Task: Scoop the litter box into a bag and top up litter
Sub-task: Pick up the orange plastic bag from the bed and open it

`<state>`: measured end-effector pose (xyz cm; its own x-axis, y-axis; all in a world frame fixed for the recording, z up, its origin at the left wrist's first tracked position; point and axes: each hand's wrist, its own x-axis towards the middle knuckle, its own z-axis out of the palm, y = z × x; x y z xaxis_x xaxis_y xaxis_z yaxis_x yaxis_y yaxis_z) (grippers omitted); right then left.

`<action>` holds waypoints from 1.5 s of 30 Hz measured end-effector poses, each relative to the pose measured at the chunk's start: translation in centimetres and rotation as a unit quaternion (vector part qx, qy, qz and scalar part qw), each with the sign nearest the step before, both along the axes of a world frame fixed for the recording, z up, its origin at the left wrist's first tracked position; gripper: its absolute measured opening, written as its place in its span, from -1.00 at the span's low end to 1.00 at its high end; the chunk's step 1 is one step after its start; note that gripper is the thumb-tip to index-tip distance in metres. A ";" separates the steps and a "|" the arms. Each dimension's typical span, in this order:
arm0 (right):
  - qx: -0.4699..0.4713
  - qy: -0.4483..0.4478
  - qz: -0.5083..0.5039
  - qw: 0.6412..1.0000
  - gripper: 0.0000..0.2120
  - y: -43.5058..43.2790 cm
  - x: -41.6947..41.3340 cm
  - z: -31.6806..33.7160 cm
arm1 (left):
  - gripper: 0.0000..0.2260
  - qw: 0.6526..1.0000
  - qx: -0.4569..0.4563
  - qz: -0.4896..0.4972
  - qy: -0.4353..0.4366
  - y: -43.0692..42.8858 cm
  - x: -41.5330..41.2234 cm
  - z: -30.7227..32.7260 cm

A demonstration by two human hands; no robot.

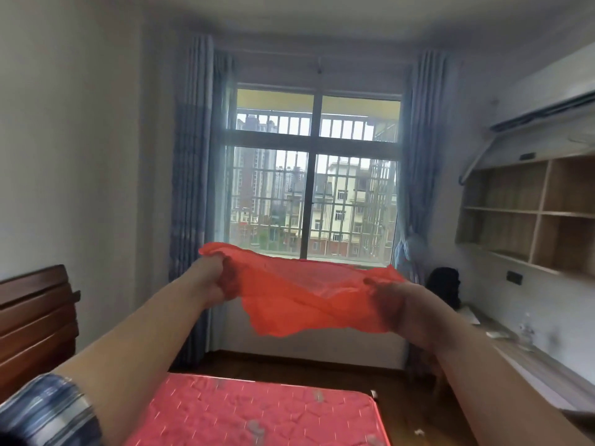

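Observation:
A thin red plastic bag (299, 294) is stretched out in the air in front of me at arm's length, level with the window sill. My left hand (217, 284) grips its left edge. My right hand (391, 305) grips its right edge, partly seen through the film. The bag hangs loose and crumpled between both hands. No litter box, scoop or litter is in view.
A bed with a red mattress (257, 413) lies below my arms, its dark wooden headboard (35, 317) at the left. A barred window (312, 188) with blue curtains is ahead. A long desk (528, 365) and wall shelves (528, 214) run along the right.

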<state>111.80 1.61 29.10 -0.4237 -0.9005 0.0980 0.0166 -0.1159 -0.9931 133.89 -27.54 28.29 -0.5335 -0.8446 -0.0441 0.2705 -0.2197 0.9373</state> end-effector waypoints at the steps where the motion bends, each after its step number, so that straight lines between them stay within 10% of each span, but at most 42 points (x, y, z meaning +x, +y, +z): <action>1: 0.003 0.018 -0.004 1.000 -0.72 0.0 -0.3 -0.6 | -0.79 0.999 0.010 -0.012 0.033 -0.1 0.4 0.3; 9: 0.075 0.349 -0.301 0.884 -0.86 -1.9 -2.4 -5.2 | -0.73 0.966 -0.060 -0.159 0.195 6.1 1.7 1.1; 15: -0.019 -0.055 -0.270 0.961 -0.82 -2.6 -1.8 -4.2 | -0.83 0.951 -0.212 -0.211 -0.073 6.8 1.7 -0.2; 19: -0.154 -0.331 -0.176 0.914 -0.86 -2.1 -1.2 -1.8 | -0.80 0.950 -0.233 -0.150 -0.147 4.0 2.0 -1.5; 23: -0.155 -0.398 0.019 0.904 -0.58 -0.5 -3.2 -1.5 | -0.72 0.910 -0.254 -0.240 -0.223 3.5 4.2 -2.2; 27: -0.120 -0.284 0.140 0.941 -0.64 0.2 -2.0 -1.8 | -0.84 0.856 -0.409 0.012 -0.317 3.5 3.4 -2.3; 31: -0.009 0.012 -0.009 1.000 -0.67 0.2 -0.6 -2.9 | -0.89 0.962 -0.211 0.133 -0.111 1.8 2.6 -3.2; 34: 0.155 0.381 -0.231 0.882 -0.68 -1.1 -1.4 -4.8 | -0.77 0.995 -0.067 0.061 0.046 1.5 2.5 -3.1; 36: 0.165 0.459 -0.306 0.818 -0.79 -1.5 -2.0 -6.2 | -0.78 0.987 -0.051 -0.058 0.143 2.7 2.2 -2.5; 41: 0.148 0.271 -0.383 0.871 -0.81 -1.2 -3.0 -8.3 | -0.69 0.962 -0.095 -0.238 0.091 6.0 3.0 -1.6; 45: -0.055 -0.269 -0.309 0.911 -0.78 -0.8 -3.6 -7.9 | -0.86 0.939 -0.241 -0.193 -0.151 5.8 3.7 -2.4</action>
